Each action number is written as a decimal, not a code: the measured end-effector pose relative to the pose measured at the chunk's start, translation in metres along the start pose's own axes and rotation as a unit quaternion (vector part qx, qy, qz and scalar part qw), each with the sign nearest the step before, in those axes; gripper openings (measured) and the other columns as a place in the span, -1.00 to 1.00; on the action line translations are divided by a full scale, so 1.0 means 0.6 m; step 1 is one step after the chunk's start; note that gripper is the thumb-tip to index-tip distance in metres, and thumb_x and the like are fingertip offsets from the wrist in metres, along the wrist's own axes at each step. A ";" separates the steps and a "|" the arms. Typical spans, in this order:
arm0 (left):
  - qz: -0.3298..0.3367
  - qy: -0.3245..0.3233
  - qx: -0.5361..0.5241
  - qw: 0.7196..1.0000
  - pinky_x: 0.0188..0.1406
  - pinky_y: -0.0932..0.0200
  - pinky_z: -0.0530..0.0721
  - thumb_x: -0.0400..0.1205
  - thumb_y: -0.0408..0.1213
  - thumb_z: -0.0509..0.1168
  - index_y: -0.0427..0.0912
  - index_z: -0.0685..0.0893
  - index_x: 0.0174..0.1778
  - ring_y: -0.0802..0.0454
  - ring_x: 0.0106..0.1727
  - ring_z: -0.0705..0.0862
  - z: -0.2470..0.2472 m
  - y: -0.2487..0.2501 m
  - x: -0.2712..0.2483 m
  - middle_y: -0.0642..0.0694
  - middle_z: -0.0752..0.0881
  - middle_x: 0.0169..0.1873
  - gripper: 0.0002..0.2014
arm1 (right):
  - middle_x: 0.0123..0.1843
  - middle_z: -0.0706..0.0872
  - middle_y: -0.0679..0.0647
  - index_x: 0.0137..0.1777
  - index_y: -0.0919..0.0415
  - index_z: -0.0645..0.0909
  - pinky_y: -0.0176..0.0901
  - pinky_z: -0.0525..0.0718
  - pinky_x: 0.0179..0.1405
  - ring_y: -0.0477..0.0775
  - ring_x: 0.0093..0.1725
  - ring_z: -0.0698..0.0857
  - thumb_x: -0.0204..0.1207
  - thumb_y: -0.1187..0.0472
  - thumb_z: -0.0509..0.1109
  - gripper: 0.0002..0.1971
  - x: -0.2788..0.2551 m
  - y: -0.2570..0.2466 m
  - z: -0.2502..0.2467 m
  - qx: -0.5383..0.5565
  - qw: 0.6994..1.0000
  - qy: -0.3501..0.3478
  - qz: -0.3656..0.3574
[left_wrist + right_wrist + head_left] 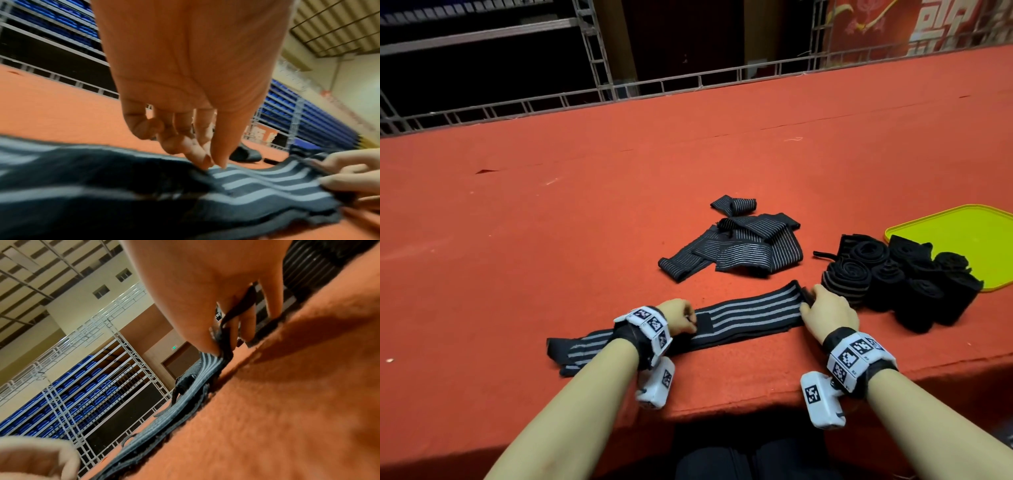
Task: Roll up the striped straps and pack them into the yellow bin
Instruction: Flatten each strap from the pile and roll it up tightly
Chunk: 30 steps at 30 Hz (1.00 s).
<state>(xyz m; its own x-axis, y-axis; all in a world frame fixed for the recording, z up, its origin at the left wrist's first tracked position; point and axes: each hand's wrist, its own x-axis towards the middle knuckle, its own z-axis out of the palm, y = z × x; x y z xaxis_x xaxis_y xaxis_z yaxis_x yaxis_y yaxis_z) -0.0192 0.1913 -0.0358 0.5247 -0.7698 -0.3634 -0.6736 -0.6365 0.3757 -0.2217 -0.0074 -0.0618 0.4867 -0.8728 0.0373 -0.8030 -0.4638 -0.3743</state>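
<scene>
A long black strap with grey stripes [750, 315] [257, 183] [185, 399] lies flat along the near edge of the red table. My left hand [685, 320] [211, 162] sits over its middle, thumb and forefinger tips pinching the far edge. My right hand [815, 301] [224, 347] grips the strap's right end, thumb and fingers curled round a folded-over bit. Several rolled straps [893, 281] stand in a cluster just right of that hand, partly on the yellow bin [969, 233], which shows as a flat, shallow tray.
A loose heap of unrolled striped straps [739, 246] lies mid-table behind the flat one, with a small half-rolled strap [736, 205] beyond it. The table's front edge [722, 407] runs just under my wrists. A metal truss rail [619, 92] borders the far side.
</scene>
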 end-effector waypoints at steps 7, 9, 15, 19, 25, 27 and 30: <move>0.139 -0.002 -0.038 0.990 0.08 0.28 0.49 0.61 -0.27 0.32 -0.22 0.72 0.14 0.13 -0.06 0.56 0.019 0.162 0.053 -0.13 0.74 0.09 -0.77 | -0.04 0.62 0.27 -0.11 0.25 0.43 -0.03 0.51 -0.07 0.35 0.04 0.62 0.46 0.31 0.38 -0.86 0.006 -0.001 -0.003 0.105 0.994 0.010 -0.023; 0.148 -0.019 -0.061 0.987 0.09 0.26 0.52 0.62 -0.29 0.31 -0.21 0.72 0.18 0.15 -0.11 0.57 0.041 0.188 0.076 -0.15 0.74 0.11 -0.76 | -0.04 0.57 0.26 -0.15 0.25 0.46 -0.06 0.49 -0.08 0.33 0.04 0.61 0.46 0.32 0.39 -0.88 0.010 0.002 -0.002 0.101 0.995 0.002 -0.027; 0.103 -0.029 -0.221 0.969 -0.43 0.42 0.54 0.65 -0.39 0.23 -0.22 0.72 0.08 0.33 -0.61 0.51 0.088 0.225 0.124 -0.01 0.64 -0.38 -0.81 | -0.06 0.52 0.22 -0.35 0.16 0.36 -0.12 0.44 -0.10 0.29 0.04 0.61 0.42 0.39 0.37 -0.74 0.018 -0.001 0.005 0.120 0.991 -0.022 -0.053; 0.050 -0.016 -0.294 0.954 -0.43 0.28 0.50 0.61 -0.24 0.33 -0.10 0.65 -0.34 0.19 -0.56 0.51 0.099 0.244 0.143 -0.05 0.66 -0.39 -0.81 | -0.03 0.60 0.26 -0.47 0.00 0.25 -0.21 0.36 -0.11 0.25 0.06 0.61 0.40 0.37 0.41 -0.57 0.019 0.011 0.007 0.132 0.989 -0.043 -0.057; 0.001 0.083 -0.156 0.984 -0.30 0.22 0.42 0.53 -0.21 0.40 -0.09 0.40 -0.46 -0.01 -0.23 0.51 0.106 0.265 0.164 -0.07 0.57 -0.34 -0.68 | -0.18 0.56 0.11 -0.39 0.19 0.55 -0.18 0.45 -0.05 0.09 -0.10 0.57 0.40 0.26 0.45 -0.82 0.012 0.007 0.007 0.204 0.975 -0.067 -0.066; -0.005 0.091 -0.144 0.985 -0.30 0.23 0.41 0.52 -0.22 0.41 -0.09 0.45 -0.42 0.02 -0.17 0.53 0.105 0.263 0.168 -0.03 0.58 -0.30 -0.72 | -0.19 0.59 0.18 -0.39 0.31 0.56 -0.09 0.43 -0.06 0.15 -0.09 0.59 0.48 0.20 0.40 -0.74 0.014 0.010 0.014 0.220 0.973 -0.055 -0.048; -0.001 0.105 -0.156 0.982 -0.49 0.29 0.37 0.50 -0.19 0.44 -0.01 0.42 -0.45 0.07 -0.26 0.53 0.110 0.260 0.167 0.14 0.50 -0.43 -0.67 | -0.13 0.63 0.27 -0.28 0.42 0.63 -0.09 0.37 -0.11 0.23 -0.04 0.61 0.57 0.21 0.31 -0.71 0.017 0.016 0.020 0.226 0.973 -0.045 -0.023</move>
<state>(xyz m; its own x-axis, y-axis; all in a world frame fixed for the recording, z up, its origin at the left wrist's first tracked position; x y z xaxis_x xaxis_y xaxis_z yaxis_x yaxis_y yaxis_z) -0.1059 0.0181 -0.0699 0.6438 -0.7405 -0.1927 -0.4976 -0.5966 0.6297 -0.2201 -0.0187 -0.0762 0.5628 -0.8265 -0.0108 -0.5561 -0.3689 -0.7448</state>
